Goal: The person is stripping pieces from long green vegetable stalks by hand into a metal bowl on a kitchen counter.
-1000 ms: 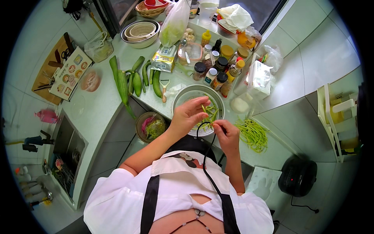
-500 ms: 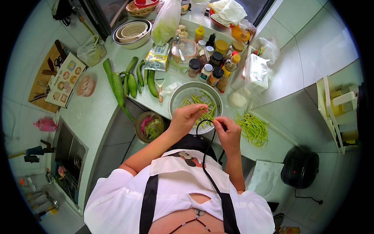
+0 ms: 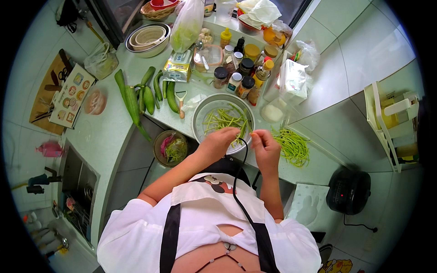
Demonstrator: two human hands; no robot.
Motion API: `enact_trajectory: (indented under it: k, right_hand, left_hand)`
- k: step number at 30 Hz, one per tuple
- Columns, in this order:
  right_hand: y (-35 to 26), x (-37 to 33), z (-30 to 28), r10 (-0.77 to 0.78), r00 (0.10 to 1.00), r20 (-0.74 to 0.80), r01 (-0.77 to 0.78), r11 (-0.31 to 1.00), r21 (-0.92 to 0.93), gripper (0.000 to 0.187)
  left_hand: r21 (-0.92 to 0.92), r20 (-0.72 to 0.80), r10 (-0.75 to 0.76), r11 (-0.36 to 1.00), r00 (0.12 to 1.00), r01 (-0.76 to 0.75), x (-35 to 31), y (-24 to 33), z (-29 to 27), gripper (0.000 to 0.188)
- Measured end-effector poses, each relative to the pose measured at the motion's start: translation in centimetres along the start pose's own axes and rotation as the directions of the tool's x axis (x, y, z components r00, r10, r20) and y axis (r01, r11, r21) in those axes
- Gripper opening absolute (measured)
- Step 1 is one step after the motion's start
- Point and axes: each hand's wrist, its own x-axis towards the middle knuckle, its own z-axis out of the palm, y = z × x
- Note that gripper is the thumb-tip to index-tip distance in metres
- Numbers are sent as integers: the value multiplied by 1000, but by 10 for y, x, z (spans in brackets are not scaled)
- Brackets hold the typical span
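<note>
- Left hand is hiding its grip: can't tell if fingers are meeting.
- Beyond them, bean pieces are lying in the bowl, looking light.
- Right hand is pinching, fingers together.
- Right of them, long beans are resting, probably crisp: grasp near ends.

Yellow-green on the beans, silver-grey on the basin, deeper green on the long vegetables, pale grey-green across the surface, black on the rounded appliance, and cream with a red-and-black cartoon print on the apron.
</note>
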Motion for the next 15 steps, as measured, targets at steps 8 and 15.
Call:
enact_trajectory:
  k: [8, 15]
  right_hand:
    - [4, 9, -6, 184, 983, 12, -165, 852, 498, 16]
    - [29, 15, 0, 223, 956, 189, -292, 702, 649, 11]
  left_hand:
    - [290, -267, -187, 920, 945, 264, -54, -69, -36, 10]
    - [416, -377, -516, 648, 769, 638, -135, -143, -66, 9]
